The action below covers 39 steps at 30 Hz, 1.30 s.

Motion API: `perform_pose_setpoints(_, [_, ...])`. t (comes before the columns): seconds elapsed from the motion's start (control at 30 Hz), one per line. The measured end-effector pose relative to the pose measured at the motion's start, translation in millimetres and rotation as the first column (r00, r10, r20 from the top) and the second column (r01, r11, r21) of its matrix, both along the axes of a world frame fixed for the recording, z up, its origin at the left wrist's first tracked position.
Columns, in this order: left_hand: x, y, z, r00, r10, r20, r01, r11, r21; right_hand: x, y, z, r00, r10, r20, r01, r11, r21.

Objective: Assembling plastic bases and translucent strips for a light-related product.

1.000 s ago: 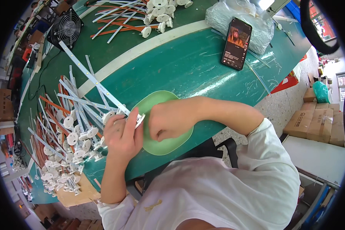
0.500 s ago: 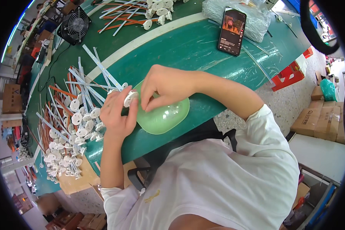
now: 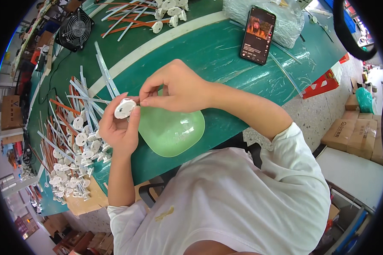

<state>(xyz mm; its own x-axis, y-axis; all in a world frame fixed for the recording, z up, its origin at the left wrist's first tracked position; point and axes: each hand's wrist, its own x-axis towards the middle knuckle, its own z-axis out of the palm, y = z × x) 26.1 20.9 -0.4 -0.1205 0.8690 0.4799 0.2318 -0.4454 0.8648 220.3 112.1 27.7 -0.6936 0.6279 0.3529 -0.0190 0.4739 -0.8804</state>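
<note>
In my left hand (image 3: 118,129), closed around its rim, is a white round plastic disc (image 3: 125,109) with small slots in its face. Pale LED strips (image 3: 106,72) extend away behind it, apparently attached. My right hand (image 3: 176,87) is pinched at the disc's right edge, thumb and forefinger together; whatever lies between the fingertips is too small to make out. Below the right hand sits a light green shallow bowl (image 3: 172,136). Its far edge is partly covered by that hand, and its contents are too small to tell.
A heap of similar white discs (image 3: 74,163) with pale and orange strips lies left of my left hand. More strips (image 3: 132,18) lie at the far side. A phone (image 3: 258,36) rests before a clear plastic bag (image 3: 285,23). A black fan (image 3: 75,29) stands far left on the green table (image 3: 225,114).
My right hand has come up from over the bowl to the disc's edge. The left hand has shifted left and turned the disc's face more upward. The bowl appears slightly further left and nearer.
</note>
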Motion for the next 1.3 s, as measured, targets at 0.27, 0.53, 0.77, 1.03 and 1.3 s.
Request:
perform_pose_setpoints(0.27, [-7,-4,-8,0.978,0.078,-0.195,-0.082,0.997,-0.010,-9,-3,-11,0.997,-0.074,-0.021,0.072,0.994,-0.086])
perform_pose_setpoints(0.53, [-3,-3,-14,0.994,0.055,-0.090,-0.052,0.998,0.037,-8,-3,-9,0.998,-0.046,0.033,0.047,0.998,-0.038])
perform_pose_setpoints(0.77, [-2,0,-14,0.994,0.058,-0.091,-0.059,0.998,-0.008,-6,-4,-7,0.999,-0.016,0.046,0.019,0.998,-0.054])
perform_pose_setpoints(1.03, [-4,0,-14,0.999,-0.004,0.036,0.008,0.994,-0.112,-7,-3,-14,0.996,-0.062,0.069,0.053,0.990,0.130])
perform_pose_setpoints(1.3, [-9,2,-14,1.000,0.012,-0.015,-0.013,0.998,-0.055,-9,-4,-14,0.992,-0.126,-0.029,0.129,0.937,0.326])
